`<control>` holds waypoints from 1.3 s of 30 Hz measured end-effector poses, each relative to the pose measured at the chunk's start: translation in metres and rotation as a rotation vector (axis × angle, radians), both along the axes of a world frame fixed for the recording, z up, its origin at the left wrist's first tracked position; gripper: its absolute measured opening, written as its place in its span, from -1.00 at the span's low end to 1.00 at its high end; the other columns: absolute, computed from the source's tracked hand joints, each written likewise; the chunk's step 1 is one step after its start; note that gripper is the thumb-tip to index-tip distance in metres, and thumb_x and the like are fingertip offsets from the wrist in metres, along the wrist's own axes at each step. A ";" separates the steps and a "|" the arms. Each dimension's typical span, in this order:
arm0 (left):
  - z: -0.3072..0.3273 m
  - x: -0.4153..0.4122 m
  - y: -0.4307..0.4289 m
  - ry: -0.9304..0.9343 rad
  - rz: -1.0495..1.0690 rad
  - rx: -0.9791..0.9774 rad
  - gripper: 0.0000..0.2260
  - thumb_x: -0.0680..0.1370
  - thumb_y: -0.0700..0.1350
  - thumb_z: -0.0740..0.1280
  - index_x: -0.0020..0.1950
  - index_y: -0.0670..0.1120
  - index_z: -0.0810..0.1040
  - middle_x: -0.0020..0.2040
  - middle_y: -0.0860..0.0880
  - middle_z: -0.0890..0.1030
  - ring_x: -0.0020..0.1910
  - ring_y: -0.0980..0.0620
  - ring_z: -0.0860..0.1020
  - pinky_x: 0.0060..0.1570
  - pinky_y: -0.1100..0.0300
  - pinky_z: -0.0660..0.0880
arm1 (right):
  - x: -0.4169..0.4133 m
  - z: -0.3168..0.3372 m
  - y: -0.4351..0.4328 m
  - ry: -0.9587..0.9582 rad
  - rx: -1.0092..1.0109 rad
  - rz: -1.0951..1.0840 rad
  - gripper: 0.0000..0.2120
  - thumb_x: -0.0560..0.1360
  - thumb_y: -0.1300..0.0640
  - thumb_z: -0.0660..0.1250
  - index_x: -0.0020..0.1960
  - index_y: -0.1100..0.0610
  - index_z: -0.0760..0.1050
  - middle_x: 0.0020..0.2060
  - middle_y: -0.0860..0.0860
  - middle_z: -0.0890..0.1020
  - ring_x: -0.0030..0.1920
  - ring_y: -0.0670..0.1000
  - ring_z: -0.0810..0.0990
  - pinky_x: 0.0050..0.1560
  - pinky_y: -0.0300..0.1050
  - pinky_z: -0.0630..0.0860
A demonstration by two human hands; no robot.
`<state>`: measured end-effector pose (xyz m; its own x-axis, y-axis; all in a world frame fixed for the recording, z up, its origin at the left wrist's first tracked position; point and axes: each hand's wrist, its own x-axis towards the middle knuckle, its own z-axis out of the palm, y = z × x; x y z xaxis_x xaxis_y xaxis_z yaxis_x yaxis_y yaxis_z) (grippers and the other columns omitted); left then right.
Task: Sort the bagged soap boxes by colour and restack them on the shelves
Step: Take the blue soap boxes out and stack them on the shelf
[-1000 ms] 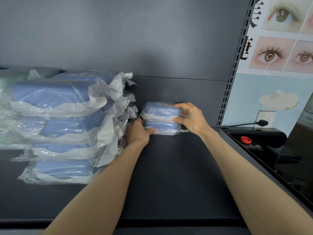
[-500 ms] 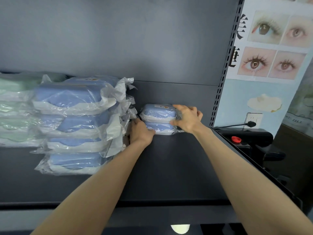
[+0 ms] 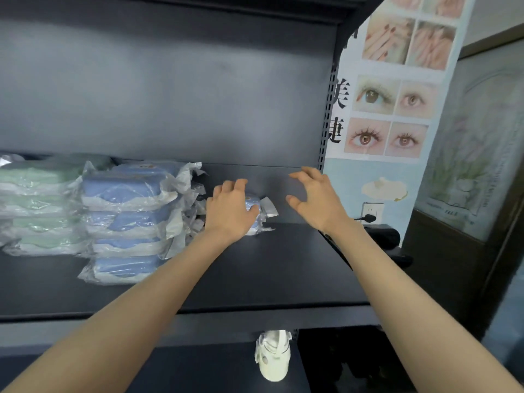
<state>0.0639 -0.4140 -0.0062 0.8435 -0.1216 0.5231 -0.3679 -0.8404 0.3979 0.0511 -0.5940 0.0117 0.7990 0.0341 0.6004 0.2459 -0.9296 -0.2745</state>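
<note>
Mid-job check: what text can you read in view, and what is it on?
"美": black character on the pale wall poster of eye photos.
"睫": below it, partly hidden by the perforated grey shelf upright; likely reading.
Orange label on the top bagged blue soap box: too blurred.
Print on the framed flower picture: too blurred.
</note>
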 end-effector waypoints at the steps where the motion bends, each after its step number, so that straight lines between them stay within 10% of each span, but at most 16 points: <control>1: 0.007 -0.016 -0.003 -0.030 -0.008 0.027 -0.50 0.55 -0.01 0.29 0.46 -0.09 0.26 0.37 -0.14 0.36 0.36 -0.18 0.28 0.28 -0.02 0.27 | -0.017 0.004 -0.005 -0.019 -0.010 0.001 -0.54 0.55 0.09 0.31 0.42 0.10 0.35 0.44 0.08 0.29 0.41 0.14 0.23 0.37 0.01 0.29; 13: -0.037 -0.231 -0.031 -0.329 -0.089 0.150 -0.55 0.51 -0.02 0.34 0.36 -0.13 0.42 0.22 -0.18 0.47 0.22 -0.21 0.39 0.18 -0.07 0.27 | -0.239 -0.061 -0.045 -0.086 0.055 0.026 -0.55 0.53 0.09 0.34 0.39 0.14 0.39 0.40 0.08 0.35 0.38 0.12 0.27 0.28 -0.05 0.30; 27: -0.278 -0.397 -0.046 0.177 -0.288 0.171 -0.55 0.54 -0.07 0.33 0.41 -0.14 0.39 0.27 -0.17 0.47 0.28 -0.18 0.40 0.26 -0.04 0.26 | -0.422 -0.307 -0.061 0.417 0.112 -0.129 -0.54 0.53 0.12 0.36 0.40 0.18 0.39 0.43 0.14 0.31 0.37 0.20 0.30 0.27 0.09 0.38; 39: -0.492 -0.481 -0.102 0.765 -0.012 0.050 -0.58 0.53 -0.08 0.35 0.37 -0.11 0.42 0.28 -0.15 0.50 0.25 -0.21 0.45 0.21 -0.06 0.35 | -0.480 -0.511 -0.112 0.950 0.299 -0.025 -0.58 0.53 0.15 0.35 0.36 0.19 0.41 0.38 0.14 0.38 0.39 0.14 0.34 0.36 -0.11 0.24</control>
<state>-0.4172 -0.5155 -0.4981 0.9669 -0.1412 -0.2124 -0.0145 -0.8619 0.5069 -0.4290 -0.7064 -0.4989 0.9508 -0.0374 -0.3076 -0.2160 -0.7918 -0.5713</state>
